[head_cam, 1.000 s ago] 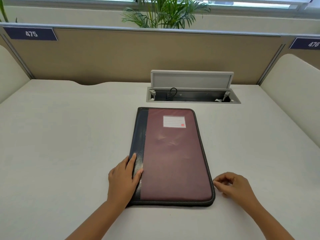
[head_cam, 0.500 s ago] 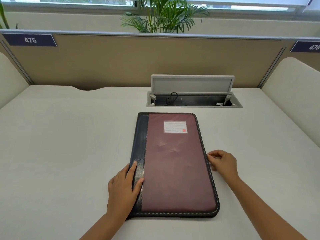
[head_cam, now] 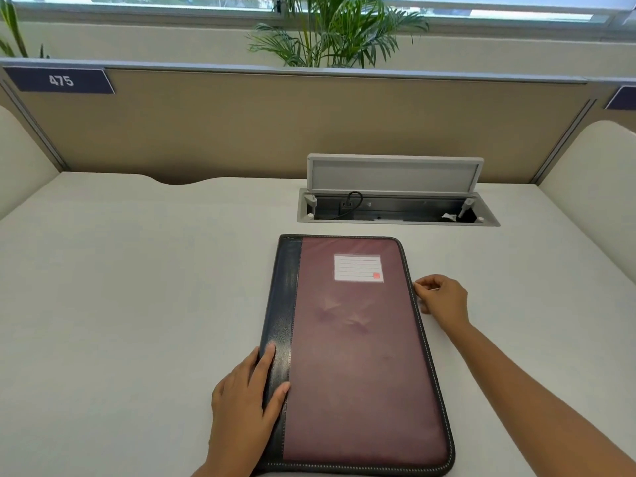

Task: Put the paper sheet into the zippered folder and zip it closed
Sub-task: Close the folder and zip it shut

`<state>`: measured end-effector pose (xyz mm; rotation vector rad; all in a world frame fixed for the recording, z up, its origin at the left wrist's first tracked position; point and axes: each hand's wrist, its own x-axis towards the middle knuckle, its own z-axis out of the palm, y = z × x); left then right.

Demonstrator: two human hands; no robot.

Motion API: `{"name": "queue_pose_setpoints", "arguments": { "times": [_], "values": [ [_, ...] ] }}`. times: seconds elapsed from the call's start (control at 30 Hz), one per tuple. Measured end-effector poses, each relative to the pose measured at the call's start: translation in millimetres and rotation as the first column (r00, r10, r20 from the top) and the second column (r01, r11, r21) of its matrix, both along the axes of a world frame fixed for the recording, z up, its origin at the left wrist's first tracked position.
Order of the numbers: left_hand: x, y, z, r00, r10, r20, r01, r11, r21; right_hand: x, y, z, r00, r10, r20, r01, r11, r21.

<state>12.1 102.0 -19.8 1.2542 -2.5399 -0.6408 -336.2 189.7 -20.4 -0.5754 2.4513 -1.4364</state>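
Observation:
A zippered folder [head_cam: 358,346] lies flat and closed on the white desk, maroon cover up, with a dark spine strip on its left and a white label near the top. My left hand [head_cam: 246,404] rests flat on the spine strip near the front left corner, fingers spread. My right hand [head_cam: 442,297] is at the folder's right edge, about a third of the way down from the top, fingertips pinched together at the zipper track; the zipper pull itself is hidden by the fingers. No paper sheet is visible.
An open cable hatch [head_cam: 395,191] with a raised lid sits in the desk just behind the folder. A beige partition [head_cam: 275,125] runs along the back, with curved side panels left and right. The desk [head_cam: 120,304] stretches wide to the left.
My right hand has slid along the folder's right edge from the front right corner toward the far end. My left hand has stayed on the spine.

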Motion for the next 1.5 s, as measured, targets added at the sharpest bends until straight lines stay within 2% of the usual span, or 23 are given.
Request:
{"name": "queue_pose_setpoints", "arguments": {
  "times": [0.27,0.4,0.53,0.7,0.8,0.93,1.07,1.17,1.3,1.4,1.5],
  "values": [
    [-5,-5,10,0.997,-0.021,0.08,0.017,0.999,0.045,-38,-31,1,0.997,0.047,-0.064,-0.04,0.993,0.108],
    [-4,-7,15,0.989,-0.043,0.14,0.039,0.999,0.035,-54,-47,0,0.985,0.089,-0.149,-0.065,0.985,0.161],
    [-2,-8,21,0.985,-0.064,0.16,0.058,0.998,0.038,-68,-64,1,0.939,0.209,-0.272,-0.123,0.946,0.3],
    [-4,-8,25,0.987,-0.072,0.143,0.062,0.996,0.071,-86,-85,8,0.905,0.334,-0.264,-0.219,0.897,0.384],
    [-6,-9,29,0.988,-0.065,0.14,0.054,0.995,0.081,-101,-92,20,0.832,0.491,-0.258,-0.322,0.807,0.496],
    [-10,-11,34,0.988,-0.063,0.139,0.052,0.995,0.083,-113,-107,43,0.652,0.72,-0.239,-0.42,0.605,0.676],
    [-14,-15,37,0.985,-0.075,0.158,0.068,0.996,0.051,-101,-145,59,0.448,0.855,-0.26,-0.448,0.466,0.763],
    [-15,-19,32,0.985,-0.064,0.16,0.075,0.995,-0.061,-84,-172,58,0.329,0.907,-0.263,-0.458,0.396,0.796],
    [-17,-23,31,0.979,-0.103,0.177,0.126,0.985,-0.121,-74,-190,54,0.278,0.927,-0.253,-0.455,0.359,0.815],
    [-17,-25,28,0.969,-0.154,0.195,0.171,0.983,-0.073,-72,-196,54,0.287,0.915,-0.283,-0.452,0.39,0.802],
    [-16,-29,23,0.972,-0.161,0.174,0.18,0.978,-0.1,-66,-201,54,0.298,0.906,-0.3,-0.476,0.414,0.776]
  ]
}}
